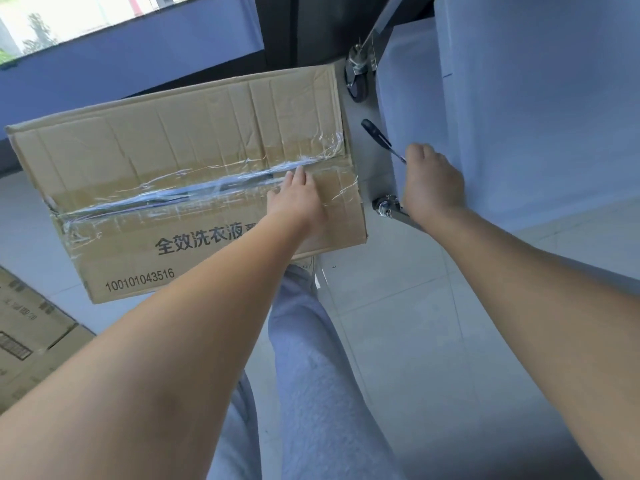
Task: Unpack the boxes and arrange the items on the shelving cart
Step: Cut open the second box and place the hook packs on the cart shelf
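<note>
Bare forearms filled the near part of the head view, above a leg in pale grey trousers [311, 375]. Ahead on the tiled floor [398, 341] sat the cardboard box [166, 157], its top seam sealed with clear tape [166, 199] and printed with laundry-liquid lettering. The left hand [298, 202] lay flat on the lid beside the seam, fingers straight, gripping nothing. The right hand [433, 181] was curled round a black-handled cutter [379, 138], holding it by the blade end just beside the shelving cart [519, 133], whose caster [356, 81] stood near the box corner. A second carton [27, 341] lay at the lower left. Judging by the label, the box probably held bottles and would be heavy; its creased walls looked soft, so lifting from beneath the corners seemed safer than by the flaps.
</note>
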Motion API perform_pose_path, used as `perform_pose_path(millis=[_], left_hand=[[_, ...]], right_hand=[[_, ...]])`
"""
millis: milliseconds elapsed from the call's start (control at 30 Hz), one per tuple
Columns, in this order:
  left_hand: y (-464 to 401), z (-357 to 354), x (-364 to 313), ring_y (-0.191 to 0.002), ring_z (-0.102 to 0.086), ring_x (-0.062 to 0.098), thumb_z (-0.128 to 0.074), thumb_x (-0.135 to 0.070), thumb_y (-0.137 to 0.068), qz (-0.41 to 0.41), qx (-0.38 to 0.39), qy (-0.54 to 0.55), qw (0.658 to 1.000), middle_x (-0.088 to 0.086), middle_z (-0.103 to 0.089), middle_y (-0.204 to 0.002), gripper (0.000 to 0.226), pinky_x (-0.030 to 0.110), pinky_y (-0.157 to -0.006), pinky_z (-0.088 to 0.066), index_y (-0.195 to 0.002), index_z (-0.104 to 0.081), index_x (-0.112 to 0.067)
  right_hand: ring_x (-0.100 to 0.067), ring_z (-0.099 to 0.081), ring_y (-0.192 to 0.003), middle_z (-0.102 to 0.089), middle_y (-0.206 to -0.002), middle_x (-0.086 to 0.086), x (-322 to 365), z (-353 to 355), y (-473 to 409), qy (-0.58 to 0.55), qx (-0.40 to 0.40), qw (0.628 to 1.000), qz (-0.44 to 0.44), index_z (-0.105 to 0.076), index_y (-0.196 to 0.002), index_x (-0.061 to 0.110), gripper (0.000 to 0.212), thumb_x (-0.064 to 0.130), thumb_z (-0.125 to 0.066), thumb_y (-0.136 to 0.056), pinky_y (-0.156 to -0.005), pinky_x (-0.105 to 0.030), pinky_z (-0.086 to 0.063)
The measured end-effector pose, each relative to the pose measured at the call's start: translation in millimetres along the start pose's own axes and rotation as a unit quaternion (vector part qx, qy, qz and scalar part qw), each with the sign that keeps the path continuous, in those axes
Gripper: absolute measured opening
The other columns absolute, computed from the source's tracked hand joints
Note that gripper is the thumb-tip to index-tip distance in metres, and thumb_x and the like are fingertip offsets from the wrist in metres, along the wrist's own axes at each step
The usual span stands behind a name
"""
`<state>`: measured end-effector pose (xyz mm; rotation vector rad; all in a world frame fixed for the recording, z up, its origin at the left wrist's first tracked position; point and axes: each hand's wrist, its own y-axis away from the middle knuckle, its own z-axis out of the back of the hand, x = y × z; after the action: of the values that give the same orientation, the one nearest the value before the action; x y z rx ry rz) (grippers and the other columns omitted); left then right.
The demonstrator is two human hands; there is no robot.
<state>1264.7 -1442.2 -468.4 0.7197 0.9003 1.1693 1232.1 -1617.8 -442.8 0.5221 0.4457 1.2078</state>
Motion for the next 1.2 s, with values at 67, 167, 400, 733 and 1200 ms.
perform_pose_path(millis=[67,167,400,733,1200], left_hand=[[-4.4,-0.1,-4.7,-0.146,-0.001,0.022,-0.042,-0.016,-0.092,-0.004,-0.006,-0.012,1.000,0.004,-0.002,-0.158,0.067,0.048,-0.113,-0.016,-0.149,-0.009,-0.006],[-8.7,2.6,-12.8,-0.146,0.000,0.021,-0.044,-0.017,-0.092,-0.020,-0.004,-0.035,0.999,0.004,0.000,-0.159,0.070,0.047,-0.114,-0.017,-0.150,-0.006,-0.007],[-12.9,-2.3,-15.1,-0.146,0.004,0.021,-0.039,-0.017,-0.094,-0.025,0.018,-0.074,0.997,0.004,0.007,-0.158,0.069,0.047,-0.115,-0.013,-0.150,-0.001,-0.008],[-13.5,-8.4,-13.6,-0.146,-0.001,0.021,-0.042,-0.019,-0.093,-0.017,0.025,-0.066,0.997,0.004,0.003,-0.159,0.070,0.047,-0.115,-0.011,-0.151,-0.003,-0.008],[-7.7,-7.7,-13.2,-0.145,-0.007,0.022,-0.043,-0.018,-0.091,-0.027,0.020,-0.082,0.996,0.005,-0.008,-0.157,0.069,0.047,-0.115,-0.015,-0.150,-0.008,-0.007]], right_hand=[[-0.031,-0.047,-0.090,-0.050,-0.117,-0.016,9.2,0.3,-4.1,-0.114,-0.008,0.993,-0.006,-0.044,-0.113,0.001,0.023,-0.002,-0.041,-0.091,-0.065,-0.032,-0.028],[-0.026,-0.044,-0.080,-0.053,-0.108,-0.015,22.6,-6.1,-13.0,-0.225,0.009,0.974,-0.013,-0.045,-0.103,0.006,0.010,0.006,-0.038,-0.096,-0.066,-0.031,-0.034],[-0.030,-0.049,-0.090,-0.055,-0.111,-0.015,29.8,-18.9,-18.4,-0.200,0.021,0.979,-0.033,-0.048,-0.110,0.003,0.018,0.002,-0.041,-0.093,-0.067,-0.031,-0.034],[-0.036,-0.054,-0.102,-0.053,-0.118,-0.017,38.2,-16.4,-23.0,-0.158,0.026,0.987,-0.019,-0.047,-0.114,0.001,0.025,-0.002,-0.043,-0.090,-0.068,-0.031,-0.034],[-0.031,-0.046,-0.080,-0.055,-0.108,-0.017,11.3,-27.1,12.1,-0.100,0.055,0.993,0.008,-0.047,-0.104,0.005,0.021,-0.005,-0.042,-0.086,-0.065,-0.032,-0.032]])
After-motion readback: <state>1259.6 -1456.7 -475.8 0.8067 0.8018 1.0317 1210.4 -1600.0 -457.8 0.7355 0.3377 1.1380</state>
